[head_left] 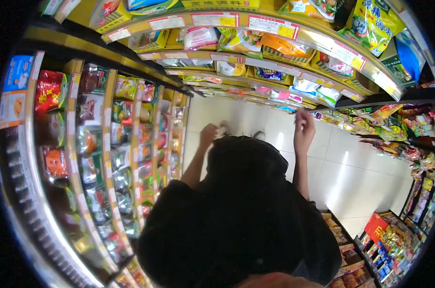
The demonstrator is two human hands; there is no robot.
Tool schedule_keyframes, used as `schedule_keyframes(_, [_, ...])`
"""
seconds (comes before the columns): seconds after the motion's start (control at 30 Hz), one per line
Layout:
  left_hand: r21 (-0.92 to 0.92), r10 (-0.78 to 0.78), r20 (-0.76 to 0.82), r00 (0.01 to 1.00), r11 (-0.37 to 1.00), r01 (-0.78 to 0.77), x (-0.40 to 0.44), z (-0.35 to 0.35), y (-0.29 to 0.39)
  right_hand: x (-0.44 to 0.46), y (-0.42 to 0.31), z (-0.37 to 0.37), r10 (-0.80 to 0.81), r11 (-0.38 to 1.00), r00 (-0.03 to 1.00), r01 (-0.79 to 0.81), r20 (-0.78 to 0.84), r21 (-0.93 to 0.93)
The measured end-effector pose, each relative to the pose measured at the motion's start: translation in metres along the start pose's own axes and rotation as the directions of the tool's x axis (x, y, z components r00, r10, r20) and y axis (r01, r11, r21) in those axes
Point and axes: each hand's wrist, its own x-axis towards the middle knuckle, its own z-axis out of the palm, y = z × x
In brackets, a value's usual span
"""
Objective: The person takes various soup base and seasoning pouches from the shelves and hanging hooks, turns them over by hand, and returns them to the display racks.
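the right hand [303, 130] is the nearer one to the packets on the stocked shelf [275, 62] that curves across the top of the frame. it is raised right of centre, just below the lowest part of that shelf in the picture. from its fingers, a pink packet [287, 95] lies up and to the left, a white-and-blue packet [304, 87] almost straight up, and a white-and-green packet [328, 95] up and to the right. the long axis of the white-and-blue packet slants from upper left to lower right, along the shelf edge and so across the line of the forearm, which points up the frame. these fingers are loosely bent, with no packet seen in them; whether the tips meet, i cannot tell.

the left hand [208, 135] is lower and left of centre, over the pale tiled floor [339, 144], well apart from those packets. its fingers curl inward beside a small pale thing [220, 132]; blur hides whether they pinch it or only overlap it in view, and its long axis is unclear. the left shelves [109, 182], filled with bagged goods, stand down and to the left of this hand. the dark-clothed torso [236, 211] lies between the two forearms.
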Motion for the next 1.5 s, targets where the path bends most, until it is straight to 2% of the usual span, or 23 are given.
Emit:
schedule_keyframes(0.07, [0.101,-0.185,-0.012,0.983,0.978,0.185,-0.014,-0.020,-0.052,0.039,-0.043,0.006,-0.279,0.956,0.959,0.271,-0.058,-0.107])
schedule_keyframes(0.1, [0.245,-0.216,0.046,0.975,0.949,0.199,-0.020,-0.029,-0.119,0.054,-0.066,0.009,-0.326,0.925,0.945,0.312,-0.035,-0.216])
schedule_keyframes(0.13, [0.384,-0.246,0.104,0.964,0.904,0.189,-0.027,-0.038,-0.174,0.068,-0.087,0.014,-0.503,0.825,0.864,0.475,-0.014,-0.306])
schedule_keyframes(0.17, [0.105,-0.439,0.090,0.894,0.897,0.430,-0.044,-0.043,-0.161,0.079,-0.098,0.022,-0.573,0.773,0.819,0.537,-0.009,-0.337])
schedule_keyframes(0.2, [-0.186,-0.613,0.072,0.786,0.766,0.615,-0.061,-0.048,-0.143,0.088,-0.107,0.029,-0.638,0.717,0.770,0.593,-0.003,-0.367])
schedule_keyframes(0.27, [-0.006,-0.574,-0.020,0.819,0.819,0.574,-0.084,-0.041,-0.107,0.099,-0.129,0.045,-0.694,0.594,0.715,0.638,0.091,-0.490])
schedule_keyframes(0.3, [-0.059,-0.580,0.008,0.815,0.813,0.579,-0.095,-0.042,-0.089,0.102,-0.133,0.053,-0.702,0.537,0.702,0.633,0.120,-0.558])
schedule_keyframes(0.33, [-0.070,-0.485,0.009,0.874,0.872,0.485,-0.102,-0.038,-0.107,0.107,-0.131,0.061,-0.682,0.533,0.720,0.612,0.131,-0.584])
schedule_keyframes(0.4, [-0.448,-0.381,-0.010,0.925,0.828,0.336,-0.124,-0.037,-0.128,0.114,-0.127,0.073,-0.644,0.518,0.750,0.573,0.151,-0.635])
schedule_keyframes(0.43, [-0.484,-0.359,-0.038,0.932,0.823,0.297,-0.134,-0.038,-0.128,0.116,-0.125,0.076,-0.649,0.467,0.744,0.553,0.157,-0.690])
schedule_keyframes(0.5, [-0.556,-0.322,-0.114,0.940,0.805,0.208,-0.152,-0.040,-0.119,0.115,-0.121,0.077,-0.649,0.477,0.745,0.557,0.155,-0.680])
schedule_keyframes(0.53, [-0.193,-0.380,-0.206,0.902,0.919,0.343,-0.161,-0.043,-0.095,0.115,-0.118,0.077,-0.649,0.484,0.745,0.561,0.155,-0.671])
schedule_keyframes(0.6, [-0.217,-0.425,-0.271,0.864,0.901,0.375,-0.178,-0.051,-0.071,0.115,-0.113,0.078,-0.659,0.471,0.731,0.585,0.178,-0.660])
schedule_keyframes(0.7, [-0.046,-0.468,-0.300,0.831,0.877,0.477,-0.199,-0.066,-0.050,0.105,-0.112,0.080,-0.623,0.502,0.767,0.545,0.157,-0.672])
schedule_keyframes(0.83, [-0.158,-0.416,-0.268,0.869,0.909,0.386,-0.204,-0.082,-0.077,0.104,-0.113,0.082,-0.615,0.528,0.777,0.534,0.136,-0.660])
schedule_keyframes(0.87, [-0.245,-0.337,-0.248,0.908,0.929,0.277,-0.201,-0.085,-0.083,0.106,-0.108,0.083,-0.629,0.534,0.766,0.550,0.133,-0.643])
schedule_keyframes(0.97, [-0.178,-0.264,-0.129,0.956,0.954,0.239,-0.165,-0.100,-0.096,0.107,-0.102,0.088,-0.617,0.507,0.780,0.498,0.108,-0.703])
schedule_keyframes(1.07, [0.035,-0.147,-0.030,0.989,0.988,0.148,-0.130,-0.108,-0.075,0.112,-0.102,0.097,-0.563,0.548,0.826,0.400,0.030,-0.735])
schedule_keyframes(1.1, [-0.045,-0.145,0.021,0.989,0.988,0.146,-0.120,-0.111,-0.089,0.113,-0.103,0.099,-0.561,0.544,0.828,0.394,0.029,-0.741])
schedule_keyframes(1.23, [0.045,-0.141,0.056,0.988,0.989,0.138,-0.118,-0.135,-0.070,0.109,-0.117,0.110,-0.458,0.567,0.888,0.256,-0.042,-0.783])
schedule_keyframes(1.4, [0.020,-0.196,0.160,0.968,0.981,0.195,-0.144,-0.168,-0.175,0.111,-0.122,0.117,-0.424,0.565,0.901,0.185,-0.090,-0.804])
schedule_keyframes(1.47, [0.003,-0.361,0.168,0.917,0.931,0.366,-0.163,-0.181,-0.214,0.107,-0.129,0.117,-0.415,0.582,0.904,0.178,-0.100,-0.794])
schedule_keyframes(1.5, [-0.316,-0.321,0.280,0.905,0.859,0.403,-0.176,-0.192,-0.240,0.107,-0.128,0.117,-0.419,0.589,0.902,0.182,-0.105,-0.787])
